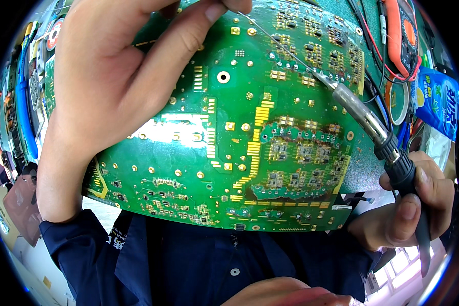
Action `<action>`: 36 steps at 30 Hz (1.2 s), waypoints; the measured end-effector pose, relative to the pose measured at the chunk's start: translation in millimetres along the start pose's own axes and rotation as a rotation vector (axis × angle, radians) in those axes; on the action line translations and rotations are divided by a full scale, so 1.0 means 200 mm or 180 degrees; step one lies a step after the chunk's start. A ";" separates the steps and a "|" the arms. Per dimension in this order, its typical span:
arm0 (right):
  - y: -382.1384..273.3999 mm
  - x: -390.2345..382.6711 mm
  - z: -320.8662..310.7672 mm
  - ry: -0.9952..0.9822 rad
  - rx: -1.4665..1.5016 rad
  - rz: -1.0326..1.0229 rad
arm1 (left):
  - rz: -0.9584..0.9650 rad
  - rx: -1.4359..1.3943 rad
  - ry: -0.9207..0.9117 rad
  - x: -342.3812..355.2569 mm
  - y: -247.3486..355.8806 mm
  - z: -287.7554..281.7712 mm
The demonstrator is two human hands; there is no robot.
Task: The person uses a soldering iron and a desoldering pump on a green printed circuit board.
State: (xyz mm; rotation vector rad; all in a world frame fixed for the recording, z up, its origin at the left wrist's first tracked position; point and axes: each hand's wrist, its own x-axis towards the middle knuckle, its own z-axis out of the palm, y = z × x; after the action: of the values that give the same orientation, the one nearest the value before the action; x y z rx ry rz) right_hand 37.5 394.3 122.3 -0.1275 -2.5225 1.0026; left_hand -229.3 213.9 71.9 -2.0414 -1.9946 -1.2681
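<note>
Green fills the head view: a large circuit board dotted with gold pads and small components lies across the middle. The left hand rests over its ten o'clock part, fingers pinched together on a thin solder wire running down toward three o'clock. The right hand, at four o'clock, has its fingers wrapped around the black handle of a soldering iron, whose tip meets the wire on the board's upper right. A multimeter with red leads lies at one o'clock, a blue packet at two.
</note>
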 end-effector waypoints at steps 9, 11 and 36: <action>0.00 0.00 0.01 0.0026 -0.0034 0.0048 | -0.0063 0.0209 -0.0126 0.01 0.03 0.00; 0.01 0.00 0.00 -0.0004 0.0015 0.0013 | -0.0128 0.0129 -0.0103 0.01 0.03 -0.01; -0.01 0.00 0.02 0.0099 0.0084 0.0047 | -0.0924 0.0182 -0.0361 0.00 -0.07 0.01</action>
State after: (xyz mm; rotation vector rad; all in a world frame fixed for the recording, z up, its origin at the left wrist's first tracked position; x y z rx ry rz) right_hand 36.2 390.1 120.5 -0.1529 -2.4828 1.0314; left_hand -239.7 217.9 62.8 -1.8904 -2.4203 -1.1400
